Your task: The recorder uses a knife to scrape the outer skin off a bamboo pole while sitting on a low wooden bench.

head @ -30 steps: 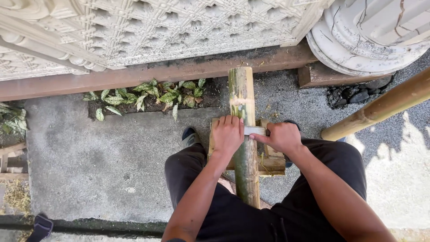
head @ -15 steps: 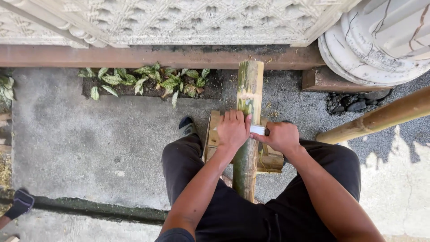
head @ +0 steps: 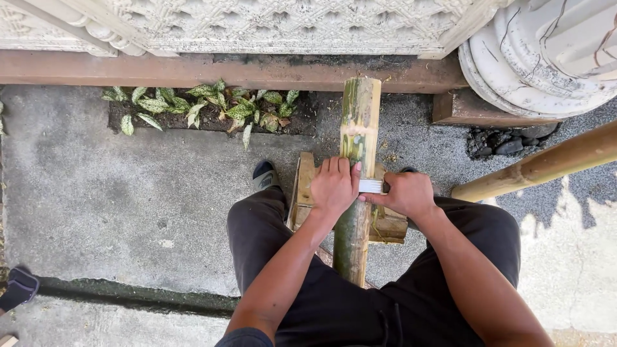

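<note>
Both hands on one bamboo pole (head: pixel 355 193) lying across a low wooden block (head: pixel 385 222) between the knees. Left hand (head: pixel 334 186) flat, gripping the pole; right hand (head: pixel 406 194) closed on a white tape strip (head: pixel 371 186). Wrapping looks barely begun; pole otherwise bare.

outdoor yard | concrete ground (head: pixel 96 205) | carved wall (head: pixel 270 26) | plants (head: pixel 205 109)
</note>
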